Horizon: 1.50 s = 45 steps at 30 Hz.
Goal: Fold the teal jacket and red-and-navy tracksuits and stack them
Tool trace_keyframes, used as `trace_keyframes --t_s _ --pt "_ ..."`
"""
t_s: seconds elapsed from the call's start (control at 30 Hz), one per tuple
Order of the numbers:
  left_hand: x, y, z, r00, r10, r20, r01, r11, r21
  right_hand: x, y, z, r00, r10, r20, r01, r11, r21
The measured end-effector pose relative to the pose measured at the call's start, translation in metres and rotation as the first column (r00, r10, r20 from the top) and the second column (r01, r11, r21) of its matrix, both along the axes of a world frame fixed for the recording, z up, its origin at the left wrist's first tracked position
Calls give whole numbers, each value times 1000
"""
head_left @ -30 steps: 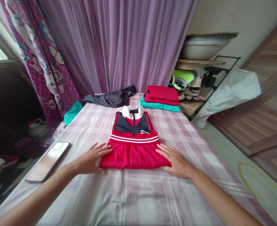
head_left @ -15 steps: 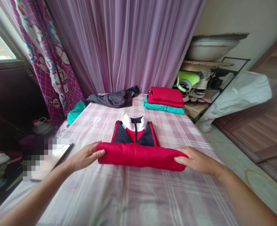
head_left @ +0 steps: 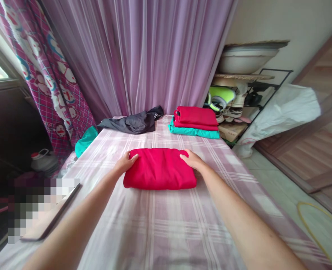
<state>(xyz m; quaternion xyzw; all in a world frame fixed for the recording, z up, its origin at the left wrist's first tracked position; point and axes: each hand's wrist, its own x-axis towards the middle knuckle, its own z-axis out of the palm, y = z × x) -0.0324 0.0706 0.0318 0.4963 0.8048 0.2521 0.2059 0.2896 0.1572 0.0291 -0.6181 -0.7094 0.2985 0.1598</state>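
A red jacket (head_left: 160, 170), folded into a compact rectangle, lies in the middle of the plaid-covered bed (head_left: 166, 232). Its dark front panels and white collar are hidden under the red fold. My left hand (head_left: 127, 162) grips the far left corner, thumb on top and fingers out of sight behind the edge. At the far right corner my right hand (head_left: 192, 159) pinches the cloth the same way.
Folded red clothing (head_left: 196, 118) rests on turquoise clothing (head_left: 195, 132) at the far right of the bed. A crumpled dark garment (head_left: 132, 123) lies far left. A flat thin-edged object (head_left: 46, 223) is near left. A shelf with shoes (head_left: 233, 111) stands right.
Both hands have carried the red lower part away from me over the jacket's collar and front, and have come closer together. The jacket is now folded smaller.
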Motion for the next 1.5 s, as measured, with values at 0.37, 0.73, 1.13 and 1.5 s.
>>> trace_keyframes --t_s 0.37,0.73,1.13,1.5 --pt "77 -11 5 829 -203 -521 328 931 159 -71 -65 15 937 65 345 -207 896 393" --pt "56 -24 -36 758 -365 -540 508 850 139 -41 -85 -35 908 38 417 -205 909 364" --pt "13 -25 -83 916 -250 -312 358 861 362 -40 -84 -46 922 -15 386 -192 848 493" --pt "16 -70 -71 958 -62 -279 150 940 305 20 -107 -64 961 -59 271 -100 838 537"
